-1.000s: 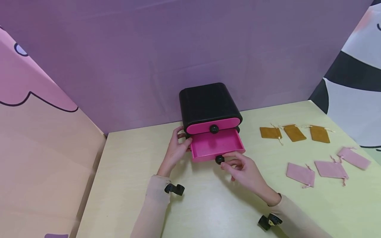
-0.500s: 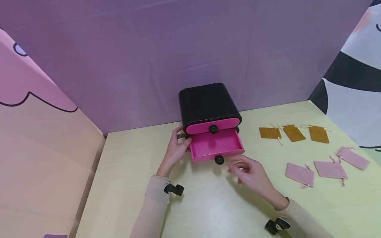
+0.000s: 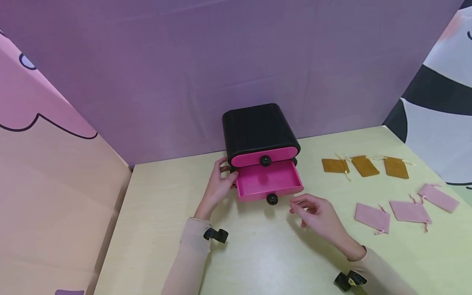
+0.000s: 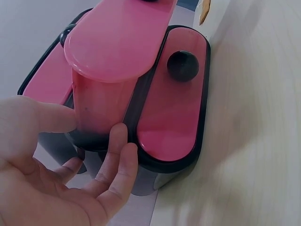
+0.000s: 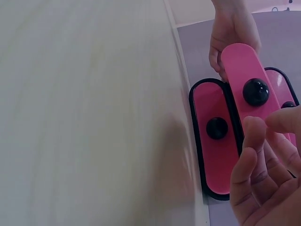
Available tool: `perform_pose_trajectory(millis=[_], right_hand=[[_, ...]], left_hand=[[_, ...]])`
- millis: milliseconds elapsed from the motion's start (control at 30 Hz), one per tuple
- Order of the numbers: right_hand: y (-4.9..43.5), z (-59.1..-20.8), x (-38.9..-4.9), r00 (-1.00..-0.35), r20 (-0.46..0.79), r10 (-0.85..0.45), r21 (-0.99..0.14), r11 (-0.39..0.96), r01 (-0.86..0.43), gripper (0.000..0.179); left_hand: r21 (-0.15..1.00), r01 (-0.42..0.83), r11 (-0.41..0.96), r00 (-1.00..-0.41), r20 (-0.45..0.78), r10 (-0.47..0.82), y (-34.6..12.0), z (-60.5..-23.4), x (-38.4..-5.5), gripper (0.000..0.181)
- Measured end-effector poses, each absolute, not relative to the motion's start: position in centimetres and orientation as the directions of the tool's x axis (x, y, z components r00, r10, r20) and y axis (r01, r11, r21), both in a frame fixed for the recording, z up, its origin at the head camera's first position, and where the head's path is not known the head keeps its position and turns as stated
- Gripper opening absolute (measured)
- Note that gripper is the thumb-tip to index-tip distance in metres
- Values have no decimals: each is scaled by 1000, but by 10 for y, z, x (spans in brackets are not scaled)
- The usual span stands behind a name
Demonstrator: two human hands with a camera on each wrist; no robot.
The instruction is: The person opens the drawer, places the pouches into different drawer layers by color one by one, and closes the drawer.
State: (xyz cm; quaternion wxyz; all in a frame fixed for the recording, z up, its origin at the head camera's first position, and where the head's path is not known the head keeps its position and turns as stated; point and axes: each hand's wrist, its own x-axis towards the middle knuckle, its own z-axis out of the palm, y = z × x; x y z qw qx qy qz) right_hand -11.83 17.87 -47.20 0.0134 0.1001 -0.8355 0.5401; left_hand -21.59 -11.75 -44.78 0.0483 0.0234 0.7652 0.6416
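A small black drawer cabinet (image 3: 259,127) with pink drawer fronts stands near the back wall. Its middle drawer (image 3: 255,195) is pulled out and its visible inside is bare. The top drawer (image 3: 245,159) and the bottom drawer (image 4: 171,113) are pushed in, each with a round black knob. At the cabinet's left side, my left hand (image 3: 217,186) grips the middle tier, thumb by the drawer's side wall and fingertips at the black casing. My right hand (image 3: 318,215) holds nothing; its fingers hang loosely curled, right of the middle drawer's knob (image 3: 272,199) and apart from it.
On the right of the table (image 3: 155,229) lie three brown drawstring pouches, among them a middle one (image 3: 365,166). Nearer the front are three pink drawstring pouches, one of them (image 3: 372,217) closest to my right hand. A purple cloth wall (image 3: 177,82) rises behind the cabinet.
My right hand has let go of the middle drawer's knob and moved right and slightly toward me. The drawer stays pulled out, and my left hand has kept its place.
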Motion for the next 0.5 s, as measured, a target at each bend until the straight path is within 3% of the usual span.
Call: perform_pose_trajectory(millis=[500], right_hand=[[189,-471,-116,-985,80,-152,-868,475,-144,19]], left_hand=[[986,-30,161,-994,-46,97,-117,-447,-216,65]])
